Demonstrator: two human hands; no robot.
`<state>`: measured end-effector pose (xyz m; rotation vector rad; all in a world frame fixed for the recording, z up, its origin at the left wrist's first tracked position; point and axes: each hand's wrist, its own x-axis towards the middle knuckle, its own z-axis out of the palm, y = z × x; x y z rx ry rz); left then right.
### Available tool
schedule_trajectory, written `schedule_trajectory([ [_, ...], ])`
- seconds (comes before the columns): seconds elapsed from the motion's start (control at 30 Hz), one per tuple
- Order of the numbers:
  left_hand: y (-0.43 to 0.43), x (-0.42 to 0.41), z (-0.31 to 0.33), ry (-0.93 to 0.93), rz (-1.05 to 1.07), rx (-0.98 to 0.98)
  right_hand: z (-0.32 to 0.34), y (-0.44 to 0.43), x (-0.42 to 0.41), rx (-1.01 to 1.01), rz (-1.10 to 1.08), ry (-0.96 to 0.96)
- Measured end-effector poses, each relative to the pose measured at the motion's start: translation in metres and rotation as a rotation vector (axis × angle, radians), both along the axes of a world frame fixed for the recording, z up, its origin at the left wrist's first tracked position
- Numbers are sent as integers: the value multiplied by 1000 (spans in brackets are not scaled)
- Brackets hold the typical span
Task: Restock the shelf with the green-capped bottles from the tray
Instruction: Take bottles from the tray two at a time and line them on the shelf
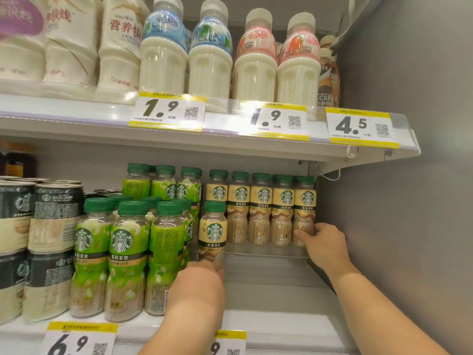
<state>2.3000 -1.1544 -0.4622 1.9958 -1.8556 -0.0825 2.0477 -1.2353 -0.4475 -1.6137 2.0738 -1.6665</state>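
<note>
While the left hand (199, 285) grips a front bottle (212, 237) and the right hand (325, 242) clasps the back row's end bottle (304, 213), the shelf (268, 290) front right stays unfilled; tray unseen.

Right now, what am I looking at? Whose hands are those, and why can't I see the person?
The camera sits on a person's head and looks forward and down, so you see only their arms. They are filling a shop shelf with drinks. The left hand grips the bottom of a cream-label coffee bottle with a green cap, standing at the front. The right hand touches the last bottle in the back row, next to the grey wall. To the left stand green-label bottles and dark cans. The upper shelf holds white milk bottles above yellow price tags.
</note>
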Motion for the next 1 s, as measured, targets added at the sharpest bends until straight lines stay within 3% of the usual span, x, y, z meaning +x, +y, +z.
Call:
schedule_trajectory([
  [0.7,14,11,1,56,-34,-14,0,21,15,28,-34,107],
  [0.8,32,21,2,-2,-136,-93,7,42,23,117,-89,201],
  [1.0,60,58,-13,-192,-379,-267,2,105,56,398,-114,577],
])
